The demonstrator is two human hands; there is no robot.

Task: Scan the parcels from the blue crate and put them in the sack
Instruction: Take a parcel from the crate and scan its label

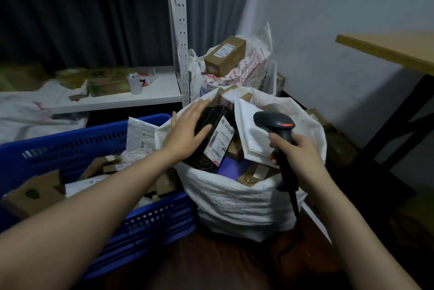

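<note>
A white woven sack (239, 198) stands open in the middle, stuffed with parcels. On top lies a black parcel (211, 158) with a white label. My left hand (187, 130) rests flat on it, fingers straight and spread. My right hand (296, 151) grips the handle of a black barcode scanner (274, 125) held over the sack's right side, head pointing left. The blue crate (94, 144) sits to the left, holding several cardboard and white parcels (141, 134).
A white metal shelf (180, 31) rises behind the crate. Behind the sack stands another white bag with a brown box (223, 57) on top. A wooden table (387, 50) with dark legs is at the right. The scanner's cable hangs down to the dark floor.
</note>
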